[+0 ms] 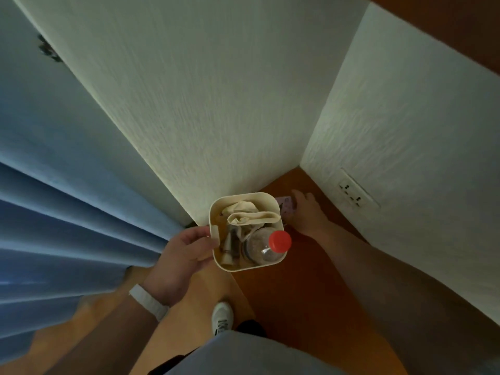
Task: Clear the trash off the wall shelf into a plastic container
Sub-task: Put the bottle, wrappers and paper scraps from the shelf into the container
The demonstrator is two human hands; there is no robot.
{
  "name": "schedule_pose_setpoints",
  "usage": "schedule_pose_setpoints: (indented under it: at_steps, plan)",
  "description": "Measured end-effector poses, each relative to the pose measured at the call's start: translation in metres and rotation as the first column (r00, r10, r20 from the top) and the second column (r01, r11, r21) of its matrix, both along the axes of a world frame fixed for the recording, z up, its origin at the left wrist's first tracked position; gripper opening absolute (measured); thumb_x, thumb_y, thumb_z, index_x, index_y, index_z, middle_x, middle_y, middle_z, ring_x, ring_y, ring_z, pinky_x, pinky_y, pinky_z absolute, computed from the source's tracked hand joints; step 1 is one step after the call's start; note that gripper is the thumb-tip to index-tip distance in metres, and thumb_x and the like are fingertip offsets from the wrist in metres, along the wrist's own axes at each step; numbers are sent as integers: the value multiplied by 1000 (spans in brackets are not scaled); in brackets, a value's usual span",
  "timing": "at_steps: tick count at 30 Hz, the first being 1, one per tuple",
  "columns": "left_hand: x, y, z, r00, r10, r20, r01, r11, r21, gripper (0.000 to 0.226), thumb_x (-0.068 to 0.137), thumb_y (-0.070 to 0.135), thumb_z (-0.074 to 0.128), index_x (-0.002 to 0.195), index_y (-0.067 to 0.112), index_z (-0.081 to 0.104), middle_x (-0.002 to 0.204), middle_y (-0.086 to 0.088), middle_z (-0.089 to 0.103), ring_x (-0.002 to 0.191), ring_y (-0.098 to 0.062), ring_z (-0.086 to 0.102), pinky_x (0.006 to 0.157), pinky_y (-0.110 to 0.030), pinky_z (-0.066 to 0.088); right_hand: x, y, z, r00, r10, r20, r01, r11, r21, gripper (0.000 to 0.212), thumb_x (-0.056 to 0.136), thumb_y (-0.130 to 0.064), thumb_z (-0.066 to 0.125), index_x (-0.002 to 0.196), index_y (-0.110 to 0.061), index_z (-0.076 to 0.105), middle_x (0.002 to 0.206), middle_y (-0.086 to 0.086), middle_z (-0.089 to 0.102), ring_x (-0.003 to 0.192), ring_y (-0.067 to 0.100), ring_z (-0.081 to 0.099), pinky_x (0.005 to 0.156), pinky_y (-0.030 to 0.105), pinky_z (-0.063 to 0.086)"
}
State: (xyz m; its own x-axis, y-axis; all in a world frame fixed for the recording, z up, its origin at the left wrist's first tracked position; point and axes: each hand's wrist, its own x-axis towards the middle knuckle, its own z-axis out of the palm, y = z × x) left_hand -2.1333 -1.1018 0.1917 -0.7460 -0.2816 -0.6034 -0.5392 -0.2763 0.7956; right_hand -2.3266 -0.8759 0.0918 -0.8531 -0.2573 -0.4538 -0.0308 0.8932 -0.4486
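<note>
My left hand grips the left rim of a cream plastic container and holds it up by the wall corner. Inside lie crumpled paper, a clear bottle with a red cap and some small brown items. My right hand reaches past the container onto the brown wooden shelf in the corner. Its fingers rest on a small pinkish packet that lies there, partly hidden behind the container. Whether the fingers have closed on the packet is hidden.
Textured white walls meet in a corner, with a power socket on the right wall. A blue curtain hangs at the left. My foot in a white shoe stands on the wooden floor below.
</note>
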Motion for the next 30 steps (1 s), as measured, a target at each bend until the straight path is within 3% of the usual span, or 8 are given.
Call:
schedule_pose_setpoints:
  at_steps: [3, 7, 12, 17, 21, 24, 26, 30]
  plan:
    - [1, -1, -2, 1000, 9, 18, -9, 1000, -12, 18, 92, 2, 62, 106, 0, 72, 92, -14, 77, 85, -25, 72, 86, -40, 59, -5, -1, -9, 996, 34, -88, -33, 999, 13, 41, 93, -32, 56, 124, -6, 55, 124, 20, 45, 110, 39, 53, 90, 40, 45]
    - [1, 0, -2, 999, 27, 29, -26, 999, -22, 20, 92, 2, 62, 110, -4, 71, 98, -20, 75, 89, -29, 71, 92, -47, 56, 0, 6, -7, 999, -25, -42, 25, 1000, -5, 13, 89, -25, 63, 89, -13, 57, 93, 6, 56, 82, 25, 57, 68, 36, 47]
    - [-1, -1, -1, 1000, -8, 23, 9, 999, -38, 21, 93, 3, 62, 111, -1, 71, 101, -22, 76, 86, -26, 73, 77, -32, 59, 17, 22, 8, 991, -135, -22, 133, 988, -76, 13, 91, -26, 64, 86, -18, 56, 81, -1, 58, 76, 19, 58, 57, 30, 39]
    - [0, -4, 1, 999, -44, 24, 45, 998, -34, 22, 93, 5, 63, 112, -1, 72, 107, -26, 75, 95, -33, 73, 85, -41, 60, 32, 32, 56, 971, -206, -118, 185, 969, -165, 14, 92, -28, 62, 85, -17, 58, 74, -3, 56, 66, 15, 54, 52, 26, 34]
    - [-2, -8, 3, 996, -85, 31, 86, 995, -43, 21, 92, 14, 68, 111, 8, 74, 111, -20, 74, 106, -32, 71, 81, -36, 61, 46, 30, 109, 933, -315, -175, 255, 921, -295, 15, 90, -25, 64, 80, -16, 58, 68, -5, 53, 59, 10, 47, 51, 28, 32]
    - [-8, -7, 8, 995, -96, 23, 96, 995, -30, 20, 92, 17, 70, 111, 10, 73, 109, -15, 74, 110, -31, 69, 96, -44, 58, 57, 22, 150, 909, -334, -248, 238, 907, -348, 20, 87, -26, 64, 76, -11, 58, 68, 1, 53, 58, 14, 45, 55, 31, 31]
    - [-11, -3, 14, 995, -102, 8, 102, 994, -45, 20, 93, 19, 69, 112, 11, 70, 104, -10, 71, 107, -27, 67, 92, -38, 57, 65, 15, 173, 904, -320, -282, 204, 906, -372, 21, 87, -26, 64, 79, -7, 59, 70, 6, 54, 60, 15, 45, 56, 31, 32]
    - [-14, 4, 25, 993, -112, -23, 111, 992, -61, 11, 94, 20, 68, 105, 17, 68, 99, -5, 67, 99, -20, 64, 87, -33, 54, 92, -6, 211, 905, -232, -357, 100, 931, -351, 22, 87, -27, 64, 75, -11, 55, 68, -1, 50, 58, 11, 44, 55, 29, 34]
